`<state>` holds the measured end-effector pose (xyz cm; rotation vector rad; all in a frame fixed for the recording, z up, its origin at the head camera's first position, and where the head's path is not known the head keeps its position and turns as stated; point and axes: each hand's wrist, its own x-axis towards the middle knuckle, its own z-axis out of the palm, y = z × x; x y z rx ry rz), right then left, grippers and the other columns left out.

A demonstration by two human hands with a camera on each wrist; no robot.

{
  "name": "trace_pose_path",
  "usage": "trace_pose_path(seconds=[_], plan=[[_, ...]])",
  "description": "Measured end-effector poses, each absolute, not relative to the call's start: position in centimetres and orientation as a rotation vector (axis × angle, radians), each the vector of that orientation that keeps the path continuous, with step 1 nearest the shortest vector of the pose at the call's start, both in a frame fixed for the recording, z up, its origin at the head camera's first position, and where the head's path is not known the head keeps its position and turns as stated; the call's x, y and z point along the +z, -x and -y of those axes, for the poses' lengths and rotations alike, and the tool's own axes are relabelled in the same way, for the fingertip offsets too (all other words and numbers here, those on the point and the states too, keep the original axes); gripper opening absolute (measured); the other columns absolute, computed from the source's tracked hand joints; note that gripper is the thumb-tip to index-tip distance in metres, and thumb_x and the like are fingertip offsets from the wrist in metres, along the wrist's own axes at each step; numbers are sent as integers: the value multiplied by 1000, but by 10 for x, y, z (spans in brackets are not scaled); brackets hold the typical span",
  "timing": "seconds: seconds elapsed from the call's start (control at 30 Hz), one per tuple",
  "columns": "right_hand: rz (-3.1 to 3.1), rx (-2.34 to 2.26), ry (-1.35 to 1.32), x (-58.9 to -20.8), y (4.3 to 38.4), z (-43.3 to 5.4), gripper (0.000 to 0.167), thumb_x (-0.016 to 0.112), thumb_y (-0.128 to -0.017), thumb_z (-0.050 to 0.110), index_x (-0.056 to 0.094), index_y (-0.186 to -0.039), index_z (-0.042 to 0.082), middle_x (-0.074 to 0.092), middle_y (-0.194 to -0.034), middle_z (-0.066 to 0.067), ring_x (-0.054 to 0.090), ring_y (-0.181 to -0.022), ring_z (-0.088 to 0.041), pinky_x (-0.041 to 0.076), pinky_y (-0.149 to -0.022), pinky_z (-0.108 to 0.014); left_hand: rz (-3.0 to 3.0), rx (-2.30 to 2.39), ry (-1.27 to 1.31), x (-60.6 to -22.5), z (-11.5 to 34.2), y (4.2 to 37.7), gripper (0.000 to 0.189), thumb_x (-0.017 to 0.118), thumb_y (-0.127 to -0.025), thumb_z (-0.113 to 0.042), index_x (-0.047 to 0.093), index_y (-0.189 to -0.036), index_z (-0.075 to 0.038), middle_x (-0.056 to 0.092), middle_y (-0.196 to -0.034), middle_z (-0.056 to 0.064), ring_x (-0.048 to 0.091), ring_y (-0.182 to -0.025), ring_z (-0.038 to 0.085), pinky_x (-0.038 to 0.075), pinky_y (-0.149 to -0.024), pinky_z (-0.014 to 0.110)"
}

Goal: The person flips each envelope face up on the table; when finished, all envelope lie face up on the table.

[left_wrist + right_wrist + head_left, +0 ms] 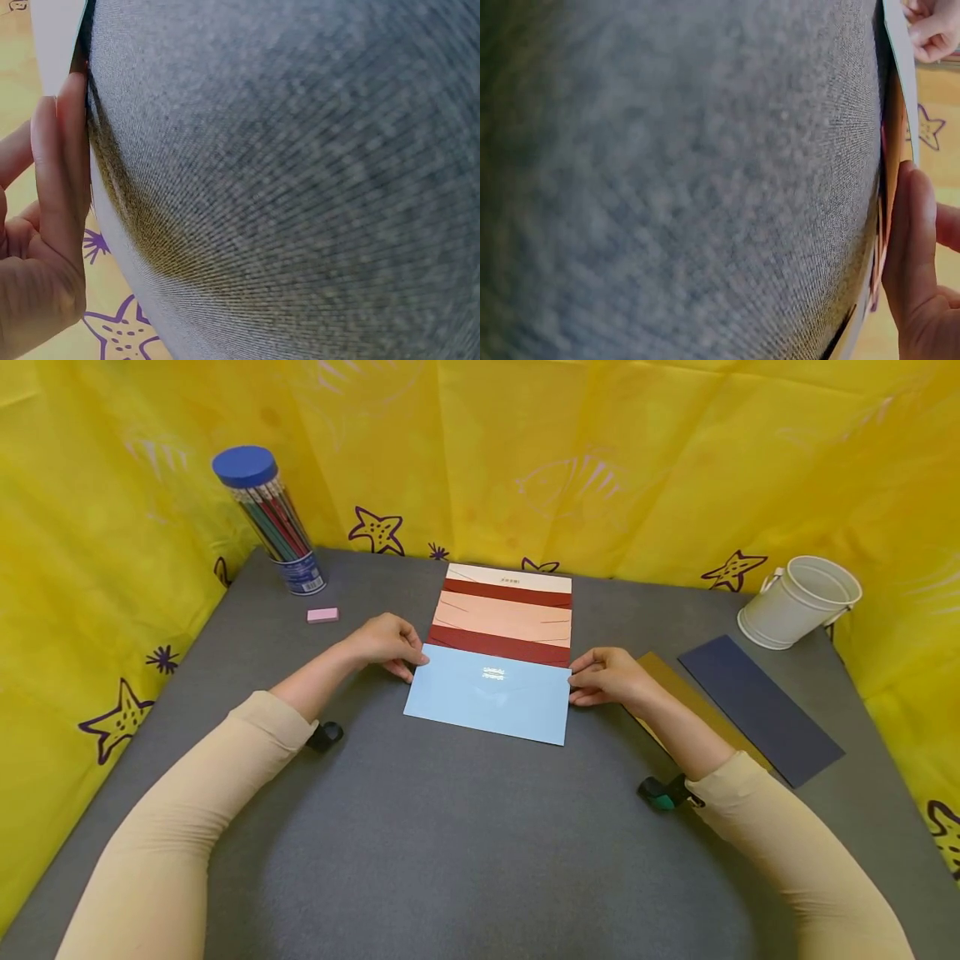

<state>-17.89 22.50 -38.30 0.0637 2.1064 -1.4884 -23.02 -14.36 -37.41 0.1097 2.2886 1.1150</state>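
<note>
A light blue envelope (487, 700) with small shiny print is held by its two short sides. My left hand (388, 646) pinches its upper left corner between thumb and fingers; in the left wrist view the left fingers (64, 150) lie under the edge. On the opposite side my right hand (606, 677) pinches the right edge near the top. In the right wrist view the blue envelope (902, 67) is tilted, its near edge raised off the cloth. Behind it lie overlapping envelopes: dark red (498, 646), peach (502, 619), another dark red strip (510, 594) and cream (480, 576).
A gold-brown envelope (660, 677), partly under the right forearm, and a navy envelope (757, 706) lie at right. Behind them a white metal bucket (772, 610) leans. A pencil tub (273, 522) and a pink eraser (322, 615) stand at back left. Yellow cloth (480, 460) surrounds the grey table (465, 843).
</note>
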Motion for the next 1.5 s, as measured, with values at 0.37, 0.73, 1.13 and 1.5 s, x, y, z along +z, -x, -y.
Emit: trace_pose_path(seconds=[0.37,0.73,1.13,1.5], plan=[[-2124,-1445,-101,-380,182,-223,34,59,-96,6,49,-124,-11,68,-82,0,71,-71,-10,61,-69,-25,-2437,991,-109,-373,139,231,24,78,-85,-20,66,-93,0,64,-66,3,69,-53,11,56,-57,22],[-2142,-1393,-114,-381,182,-224,36,56,-98,7,50,-128,-12,67,-86,-4,71,-71,-9,61,-71,-26,-2476,983,-112,-375,136,230,24,79,-83,-18,65,-91,0,61,-68,2,64,-49,7,55,-54,20],[-2239,-1372,-52,-367,182,-236,41,58,-98,13,49,-132,-9,67,-103,-11,70,-76,-12,62,-75,-28,-2597,919,-189,-374,134,231,25,80,-83,-21,67,-94,-3,61,-70,3,58,-56,12,50,-59,22],[-2400,-1260,46,-348,191,-289,47,59,-99,21,48,-136,-5,63,-113,0,66,-91,-5,59,-87,-29,-2690,1012,-393,-360,69,231,33,78,-83,-17,65,-108,-1,64,-98,11,57,-91,23,46,-73,27]])
